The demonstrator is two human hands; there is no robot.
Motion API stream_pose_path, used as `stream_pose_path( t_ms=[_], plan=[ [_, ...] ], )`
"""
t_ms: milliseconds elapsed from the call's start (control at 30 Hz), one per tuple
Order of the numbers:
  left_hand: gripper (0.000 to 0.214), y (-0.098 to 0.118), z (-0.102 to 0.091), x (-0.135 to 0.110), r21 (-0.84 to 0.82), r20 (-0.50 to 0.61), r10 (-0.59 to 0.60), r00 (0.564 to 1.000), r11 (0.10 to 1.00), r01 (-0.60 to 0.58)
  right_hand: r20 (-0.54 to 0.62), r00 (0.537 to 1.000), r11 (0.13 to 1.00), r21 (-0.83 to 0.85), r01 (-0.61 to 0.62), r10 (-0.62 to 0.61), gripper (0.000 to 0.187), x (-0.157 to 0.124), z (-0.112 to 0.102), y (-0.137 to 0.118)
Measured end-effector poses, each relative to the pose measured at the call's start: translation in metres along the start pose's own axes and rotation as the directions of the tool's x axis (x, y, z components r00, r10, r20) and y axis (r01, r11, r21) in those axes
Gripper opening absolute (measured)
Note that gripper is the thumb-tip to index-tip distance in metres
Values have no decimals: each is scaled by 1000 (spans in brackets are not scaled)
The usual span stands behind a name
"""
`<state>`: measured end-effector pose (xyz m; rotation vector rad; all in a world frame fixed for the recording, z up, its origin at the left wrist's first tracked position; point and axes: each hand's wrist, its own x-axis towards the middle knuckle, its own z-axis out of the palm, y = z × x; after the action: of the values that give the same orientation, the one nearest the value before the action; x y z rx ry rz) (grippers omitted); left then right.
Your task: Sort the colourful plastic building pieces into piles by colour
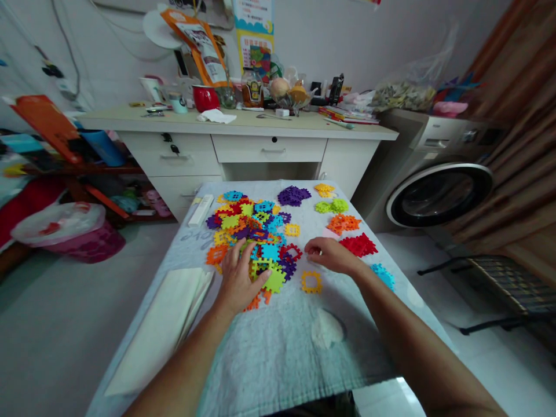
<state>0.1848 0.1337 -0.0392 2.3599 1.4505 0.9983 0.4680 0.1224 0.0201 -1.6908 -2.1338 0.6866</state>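
My left hand (240, 278) lies on the near left side of a mixed pile of plastic interlocking pieces (270, 251), its fingers spread and its thumb over a lime-green piece (276, 281). Right of the pile, my right hand (329, 253) is closed, fingers curled together; what they hold, if anything, is hidden. A red frame-shaped piece (295, 251) lies just left of its fingertips. Between the hands and nearer to me is a yellow square frame piece (311, 282). Single-colour heaps lie around: purple (293, 196), yellow (324, 189), lime green (332, 206), orange (344, 223), red (360, 245) and blue (383, 276).
A cloth-covered table (278, 359) bears the pieces. On its left are a folded white cloth (158, 324) and a white box (201, 210). Behind stands a white desk (269, 152) with jars and bags. A washing machine (438, 174) is at right, a pink bin (82, 240) at left.
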Motion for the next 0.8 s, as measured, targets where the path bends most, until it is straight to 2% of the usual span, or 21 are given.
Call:
stream_pose_path(
  t_ms=[133, 233, 300, 367, 467, 600, 700, 800],
  plan=[
    [65, 0, -1, 1, -2, -3, 14, 1000, 1000, -14, -38, 999, 991, -130, 25, -30, 44, -3, 30, -6],
    [64, 0, -2, 1, -6, 3, 2, 1000, 1000, -2, -51, 994, 982, -169, 82, -92, 66, 7, 42, -3],
    [63, 0, -2, 1, -10, 2, -3, 1000, 1000, 3, -40, 991, 978, -170, 119, -128, 71, 13, 45, -3],
    [62, 1, -3, 1, -12, 0, -6, 1000, 1000, 6, -21, 988, 975, -162, 151, -156, 66, 18, 45, -3],
    [63, 1, -3, 1, -4, 5, -2, 1000, 1000, 2, -8, 987, 972, -174, 156, -160, 54, 20, 41, -6],
    [62, 0, -2, 0, 8, -2, 6, 1000, 1000, -6, -35, 996, 959, -274, 74, -87, 44, 15, 25, -9],
    [62, -1, -1, 0, 16, -13, 12, 1000, 1000, -12, -121, 992, 946, -325, -12, -29, 41, 3, 4, -2],
    [61, 0, -1, 0, 14, -21, 16, 1000, 1000, -15, -233, 972, 933, -347, -99, 16, 44, -15, -20, 19]
  ],
)
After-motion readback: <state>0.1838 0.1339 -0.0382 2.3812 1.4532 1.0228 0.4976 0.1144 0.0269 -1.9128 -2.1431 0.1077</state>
